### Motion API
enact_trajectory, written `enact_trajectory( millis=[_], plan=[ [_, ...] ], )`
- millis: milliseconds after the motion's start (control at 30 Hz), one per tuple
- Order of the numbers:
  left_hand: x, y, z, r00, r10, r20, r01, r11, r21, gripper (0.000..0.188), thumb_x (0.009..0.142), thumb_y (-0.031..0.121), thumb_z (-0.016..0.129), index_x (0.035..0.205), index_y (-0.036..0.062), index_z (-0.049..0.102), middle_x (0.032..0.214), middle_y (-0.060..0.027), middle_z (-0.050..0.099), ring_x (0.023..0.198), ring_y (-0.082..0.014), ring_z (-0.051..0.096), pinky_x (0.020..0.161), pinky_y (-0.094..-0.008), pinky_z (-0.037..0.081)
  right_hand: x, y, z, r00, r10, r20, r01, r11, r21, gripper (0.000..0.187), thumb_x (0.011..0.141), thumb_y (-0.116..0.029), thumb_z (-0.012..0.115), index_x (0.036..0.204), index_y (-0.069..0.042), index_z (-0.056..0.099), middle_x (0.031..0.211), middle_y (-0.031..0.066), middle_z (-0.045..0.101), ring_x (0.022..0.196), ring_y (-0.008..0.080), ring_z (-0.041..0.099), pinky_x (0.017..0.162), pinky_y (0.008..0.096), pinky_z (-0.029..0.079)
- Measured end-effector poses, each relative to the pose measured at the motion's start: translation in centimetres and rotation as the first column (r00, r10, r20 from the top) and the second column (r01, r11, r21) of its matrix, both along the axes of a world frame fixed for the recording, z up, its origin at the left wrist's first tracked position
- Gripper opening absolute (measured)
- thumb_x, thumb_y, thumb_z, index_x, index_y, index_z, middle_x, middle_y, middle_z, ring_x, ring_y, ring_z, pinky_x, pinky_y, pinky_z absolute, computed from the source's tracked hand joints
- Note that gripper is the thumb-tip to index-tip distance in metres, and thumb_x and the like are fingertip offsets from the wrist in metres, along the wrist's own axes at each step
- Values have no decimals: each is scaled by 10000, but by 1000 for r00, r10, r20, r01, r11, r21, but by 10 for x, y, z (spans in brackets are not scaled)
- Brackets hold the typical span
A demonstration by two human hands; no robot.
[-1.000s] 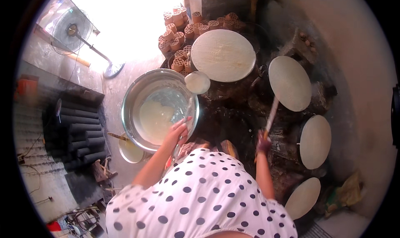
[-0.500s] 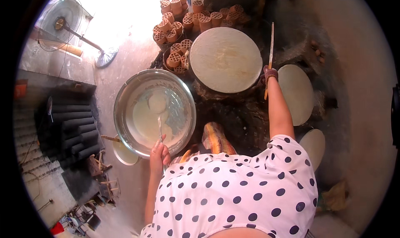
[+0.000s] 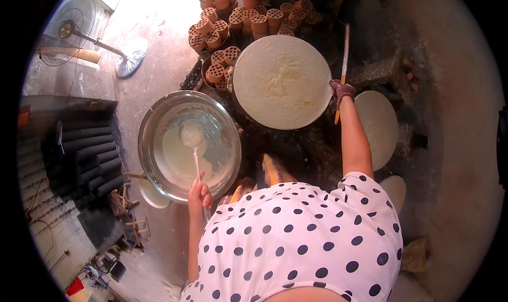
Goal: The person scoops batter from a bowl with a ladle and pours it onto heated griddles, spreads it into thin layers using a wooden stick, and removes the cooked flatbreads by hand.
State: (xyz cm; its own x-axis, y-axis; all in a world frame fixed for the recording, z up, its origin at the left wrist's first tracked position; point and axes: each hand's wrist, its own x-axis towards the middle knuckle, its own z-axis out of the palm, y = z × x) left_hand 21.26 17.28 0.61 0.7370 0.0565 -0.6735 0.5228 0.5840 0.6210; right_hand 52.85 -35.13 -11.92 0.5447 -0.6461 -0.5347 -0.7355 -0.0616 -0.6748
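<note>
My left hand (image 3: pixel 200 195) is closed round the handle of a ladle (image 3: pixel 191 135). The ladle's bowl is in the pale batter (image 3: pixel 174 156) inside a wide metal basin (image 3: pixel 145 127). My right hand (image 3: pixel 344 89), in a dark reddish glove, grips a long thin stick (image 3: pixel 345 53), pale at its upper part and yellowish at its lower end. That hand's fingers meet the right edge of a big round pale disc, like a lid (image 3: pixel 282 85); whether they hold its rim I cannot tell. Whatever lies beneath the disc is hidden.
Several perforated clay-coloured briquettes (image 3: pixel 216 72) are piled beyond and left of the disc. Two more pale discs lie at right, one a larger disc (image 3: pixel 378 127). A floor fan (image 3: pixel 69 29) and stacked black rolls or cylinders (image 3: pixel 95 154) stand at left. A lidded pot (image 3: pixel 154 194) sits beside the basin.
The big disc shows a fuller face and its near edge reaches lower, as if tilted or raised. My right hand has moved up slightly. The whole view has shifted a little.
</note>
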Motion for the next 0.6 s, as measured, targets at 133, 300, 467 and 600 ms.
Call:
enact_trajectory(
  millis=[133,300,467,600],
  plan=[
    [5,-7,-1,1000,1,0,-1,1000,4,437,996,187,383,1391,3,348,638,45,374,389,-31,336,340,-188,326,8,10,7,988,84,126,-76,995,-71,389,646,-43,790,1020,-49,681,910,22,668,755,138,628,699,265,496],
    [8,-13,1,999,39,9,-39,999,-18,438,996,194,383,1390,5,351,639,47,375,391,-33,335,342,-190,324,18,-6,11,978,186,-98,-196,975,-104,356,675,-154,777,1007,-55,694,809,36,641,655,134,603,603,286,478],
    [9,-12,-2,1000,22,9,-22,1000,-17,438,997,195,381,1399,25,346,637,49,374,383,-29,328,324,-194,334,8,15,23,954,298,32,-297,954,-38,478,724,-326,737,1079,-11,673,988,119,693,851,201,636,796,322,486],
    [7,-12,0,999,33,13,-32,999,-2,445,993,203,395,1392,10,351,633,47,374,386,-36,340,341,-200,327,-8,32,48,947,315,64,-296,932,-208,459,727,-299,749,1066,1,673,983,105,692,847,195,634,800,322,486]
  ],
)
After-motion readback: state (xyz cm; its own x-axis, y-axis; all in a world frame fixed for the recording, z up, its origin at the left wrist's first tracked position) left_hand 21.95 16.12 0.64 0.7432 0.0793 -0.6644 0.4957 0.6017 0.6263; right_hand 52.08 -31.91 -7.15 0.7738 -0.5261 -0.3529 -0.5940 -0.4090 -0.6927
